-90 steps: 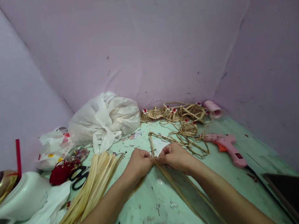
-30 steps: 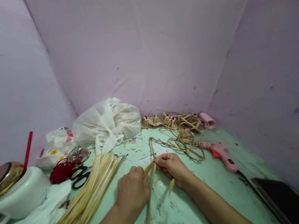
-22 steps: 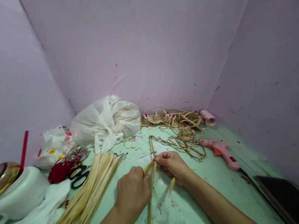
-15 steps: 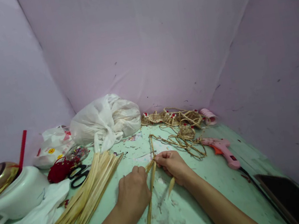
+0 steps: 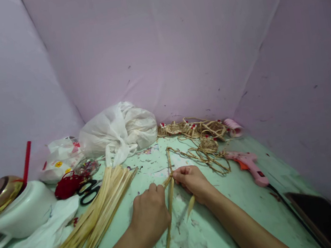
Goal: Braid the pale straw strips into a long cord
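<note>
A braided cord of dried straw runs up the middle of the table, then bends off to the right into a loose tangle. At its near end, my right hand pinches the braid, and a strip end pokes out below its fingers. My left hand lies lower and to the left, closed around a straw strip that leads to the same point. Another long strip hangs between the hands toward the table's near edge. Left of my left hand lies a bundle of loose straw strips.
Black scissors, red yarn and a white pot stand left. A plastic bag and straw pieces with red beads line the back wall. A pink glue gun and dark flat device lie right.
The whole view has shifted slightly. Both hands keep their hold on the straw, with almost no movement between them.
</note>
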The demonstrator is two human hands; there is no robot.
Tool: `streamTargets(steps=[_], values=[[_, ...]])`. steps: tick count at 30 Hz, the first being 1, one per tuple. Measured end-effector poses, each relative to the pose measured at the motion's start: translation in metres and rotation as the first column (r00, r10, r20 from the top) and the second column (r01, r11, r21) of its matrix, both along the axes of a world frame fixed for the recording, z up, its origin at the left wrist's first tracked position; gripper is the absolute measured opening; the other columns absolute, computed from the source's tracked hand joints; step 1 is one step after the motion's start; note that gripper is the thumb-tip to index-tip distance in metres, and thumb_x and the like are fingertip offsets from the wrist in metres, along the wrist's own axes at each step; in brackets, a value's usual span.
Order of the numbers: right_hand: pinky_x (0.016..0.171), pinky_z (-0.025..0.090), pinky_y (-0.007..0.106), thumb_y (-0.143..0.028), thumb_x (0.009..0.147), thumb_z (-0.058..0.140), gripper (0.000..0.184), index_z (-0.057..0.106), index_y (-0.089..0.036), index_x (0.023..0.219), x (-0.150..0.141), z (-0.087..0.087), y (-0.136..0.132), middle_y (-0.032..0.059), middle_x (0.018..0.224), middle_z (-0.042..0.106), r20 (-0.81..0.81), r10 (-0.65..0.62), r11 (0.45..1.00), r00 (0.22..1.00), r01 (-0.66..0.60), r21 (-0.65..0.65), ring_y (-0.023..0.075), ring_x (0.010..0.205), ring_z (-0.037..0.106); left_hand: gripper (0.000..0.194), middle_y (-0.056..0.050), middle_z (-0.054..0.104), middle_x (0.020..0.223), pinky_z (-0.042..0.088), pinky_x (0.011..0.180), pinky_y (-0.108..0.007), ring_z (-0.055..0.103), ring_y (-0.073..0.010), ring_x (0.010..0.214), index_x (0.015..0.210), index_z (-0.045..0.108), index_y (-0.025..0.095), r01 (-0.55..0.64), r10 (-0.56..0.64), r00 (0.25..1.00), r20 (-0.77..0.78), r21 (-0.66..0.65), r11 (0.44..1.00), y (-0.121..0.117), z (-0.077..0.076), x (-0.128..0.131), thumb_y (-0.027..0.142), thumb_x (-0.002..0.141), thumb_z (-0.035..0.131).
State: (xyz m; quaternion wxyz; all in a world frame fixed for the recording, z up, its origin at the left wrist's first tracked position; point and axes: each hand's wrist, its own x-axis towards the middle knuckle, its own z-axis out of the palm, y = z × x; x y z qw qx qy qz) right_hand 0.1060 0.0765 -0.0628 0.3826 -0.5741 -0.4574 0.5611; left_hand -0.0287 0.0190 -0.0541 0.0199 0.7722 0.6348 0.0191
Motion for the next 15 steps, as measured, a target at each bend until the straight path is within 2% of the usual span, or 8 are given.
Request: streamTargets(steps=[9, 12, 15], values=[[0.039, 0.015, 0.022, -0.021, 0.064, 0.055, 0.016, 0.049, -0.016, 0.05, -0.001, 0.004, -0.002, -0.0079, 0.034, 0.032, -0.009, -0.004, 1.0, 1.0, 0.003, -0.025, 0.0041, 0.034, 0.021, 0.023, -0.006, 0.055, 0.078, 0.038, 0.062, -0.028, 0.057, -0.019, 0.072, 0.081, 0.054, 0.017, -0.024, 0.025, 0.997, 0.075, -0.015, 1.0, -0.002, 0.002, -0.001, 0.022, 0.081, 0.031], [0.038, 0.015, 0.022, -0.022, 0.065, 0.056, 0.017, 0.049, -0.016, 0.05, 0.001, 0.005, -0.002, -0.0081, 0.035, 0.031, -0.009, 0.006, 1.0, 1.0, -0.006, -0.015, 0.004, 0.034, 0.02, 0.029, -0.006, 0.057, 0.08, 0.037, 0.063, -0.029, 0.056, -0.0185, 0.072, 0.081, 0.056, 0.019, -0.09, 0.084, 0.984, 0.156, 0.036, 0.995, 0.002, 0.013, -0.004, 0.035, 0.083, 0.032], [0.038, 0.014, 0.022, -0.025, 0.064, 0.057, 0.018, 0.049, -0.016, 0.05, 0.003, 0.005, -0.001, -0.0078, 0.036, 0.032, -0.028, 0.034, 0.999, 0.999, -0.034, -0.008, 0.0038, 0.034, 0.021, 0.029, -0.007, 0.059, 0.091, 0.036, 0.069, -0.027, 0.055, -0.0184, 0.081, 0.089, 0.059, 0.02, -0.12, 0.089, 0.966, 0.241, 0.113, 0.986, 0.015, 0.027, -0.008, 0.036, 0.082, 0.036]])
